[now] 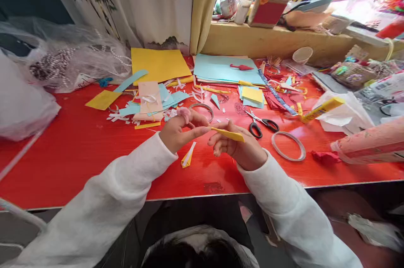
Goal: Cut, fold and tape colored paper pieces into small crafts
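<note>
Above the front of the red table, my left hand (181,132) pinches the narrow left tip of a folded yellow paper piece (232,134) between thumb and finger. A fluffy pink ball (183,112) sits on that hand. My right hand (244,149) holds the same piece from the right, its lower fingers loosely curled. Below and between my hands lies another small folded yellow paper (187,160) with a white strip on it. Black-handled scissors (261,124) rest just beyond my right hand, and a roll of clear tape (288,146) lies to its right.
Yellow sheets (159,64) and light-blue sheets (225,68) lie at the back of the red table (78,150). Paper scraps (150,97) are strewn before them. A yellow glue stick (323,109) and a pink roll (372,144) are at right, plastic bags (25,95) at left.
</note>
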A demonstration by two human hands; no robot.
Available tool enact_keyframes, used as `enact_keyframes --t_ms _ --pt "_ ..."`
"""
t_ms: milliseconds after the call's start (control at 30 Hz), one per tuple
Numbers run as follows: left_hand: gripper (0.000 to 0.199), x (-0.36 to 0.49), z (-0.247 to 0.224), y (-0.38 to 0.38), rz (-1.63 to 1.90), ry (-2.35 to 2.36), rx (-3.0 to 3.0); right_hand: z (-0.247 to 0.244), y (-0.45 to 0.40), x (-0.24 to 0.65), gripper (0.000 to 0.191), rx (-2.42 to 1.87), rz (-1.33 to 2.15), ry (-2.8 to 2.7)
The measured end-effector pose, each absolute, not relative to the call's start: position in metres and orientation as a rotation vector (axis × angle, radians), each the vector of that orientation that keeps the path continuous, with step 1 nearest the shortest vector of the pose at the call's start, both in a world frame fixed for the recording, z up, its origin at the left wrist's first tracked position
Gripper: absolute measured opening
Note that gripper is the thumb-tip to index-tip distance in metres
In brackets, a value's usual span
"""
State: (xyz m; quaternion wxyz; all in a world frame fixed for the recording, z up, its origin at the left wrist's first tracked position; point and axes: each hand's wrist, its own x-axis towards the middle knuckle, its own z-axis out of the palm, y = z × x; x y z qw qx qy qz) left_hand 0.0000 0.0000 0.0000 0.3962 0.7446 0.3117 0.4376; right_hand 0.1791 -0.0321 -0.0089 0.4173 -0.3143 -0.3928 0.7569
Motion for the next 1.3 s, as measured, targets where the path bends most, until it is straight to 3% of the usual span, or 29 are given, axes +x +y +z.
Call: enact_keyframes --t_ms 67,133,367,800,1033,1300 --pt "0.019 0.000 -0.001 0.000 1.142 0.843 1.861 -0.006 -0.030 0.182 0.054 -0.814 1.898 -0.955" --pt "0.020 -0.001 -0.002 0.000 1.169 0.884 1.845 -0.005 -0.030 0.183 0.057 -0.849 1.864 -0.958" --pt "0.018 0.000 0.002 -0.001 1.165 0.931 1.816 -0.010 -0.033 0.181 0.014 -0.938 1.571 -1.108" --pt "0.030 -0.010 -0.005 0.009 1.228 1.349 1.964 -0.014 -0.038 0.182 0.010 -0.970 0.711 -1.582" --pt "0.025 -0.008 -0.001 0.005 1.247 0.832 2.623 -0.014 -0.037 0.181 0.016 -0.929 0.592 -1.661" --pt "0.011 -0.005 -0.006 0.004 1.345 0.746 2.706 -0.011 -0.039 0.179 0.019 -0.887 0.485 -1.769"
